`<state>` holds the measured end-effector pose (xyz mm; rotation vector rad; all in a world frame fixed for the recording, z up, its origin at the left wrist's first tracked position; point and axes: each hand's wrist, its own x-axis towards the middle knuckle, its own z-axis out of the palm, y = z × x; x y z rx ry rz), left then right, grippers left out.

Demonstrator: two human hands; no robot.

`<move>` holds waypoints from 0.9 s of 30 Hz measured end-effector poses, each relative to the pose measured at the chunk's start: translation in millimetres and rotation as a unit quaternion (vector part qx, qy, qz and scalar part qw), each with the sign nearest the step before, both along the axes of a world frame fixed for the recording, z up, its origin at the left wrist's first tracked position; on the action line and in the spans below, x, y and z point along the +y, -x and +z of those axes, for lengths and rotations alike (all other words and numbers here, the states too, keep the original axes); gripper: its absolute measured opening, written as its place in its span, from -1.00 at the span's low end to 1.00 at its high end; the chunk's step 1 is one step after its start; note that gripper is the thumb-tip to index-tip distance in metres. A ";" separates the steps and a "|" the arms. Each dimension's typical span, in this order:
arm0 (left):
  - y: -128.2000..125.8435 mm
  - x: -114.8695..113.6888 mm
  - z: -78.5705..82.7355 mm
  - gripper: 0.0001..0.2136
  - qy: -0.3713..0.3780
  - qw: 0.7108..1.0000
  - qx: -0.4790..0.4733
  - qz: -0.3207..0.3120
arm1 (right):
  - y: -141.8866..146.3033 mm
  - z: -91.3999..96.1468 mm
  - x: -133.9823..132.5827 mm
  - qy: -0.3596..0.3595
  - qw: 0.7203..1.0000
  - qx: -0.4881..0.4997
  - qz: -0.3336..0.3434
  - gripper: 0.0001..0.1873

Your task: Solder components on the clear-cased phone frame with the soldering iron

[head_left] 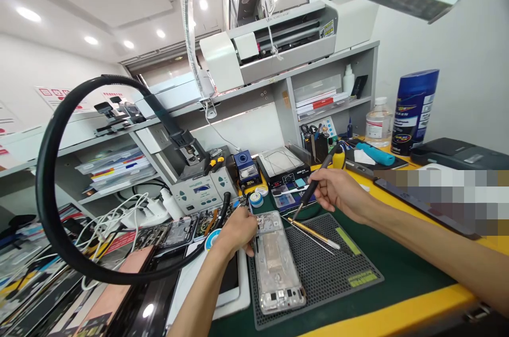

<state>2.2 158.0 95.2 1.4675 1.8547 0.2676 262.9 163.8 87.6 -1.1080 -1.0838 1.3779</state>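
Observation:
A silver phone frame (273, 268), its inside facing up, lies on a grey honeycomb work mat (334, 268). My left hand (238, 228) is closed at its upper left edge, with the fingertips partly hidden. In my right hand (338, 191) is a black soldering iron (308, 194), gripped like a pen and pointing down and left. Its tip comes close to the thin tools right of the frame. Those are a yellow-handled brush (314, 233) with a pale end and thin metal tweezers (312, 239), both lying on the mat.
A thick black hose (42, 183) loops across the left side. Behind the mat stand a hot-air station (202, 191), a hot plate (282, 167) and a small solder tub (256, 199). Phone parts and white cables (115, 220) crowd the left; a blue spray can (413, 112) stands right.

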 end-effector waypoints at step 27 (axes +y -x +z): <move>33.0 -36.2 -4.9 -0.82 0.021 0.928 -0.370 0.036 | -5.4 12.4 -1.0 0.007 0.997 0.069 -0.023 -0.61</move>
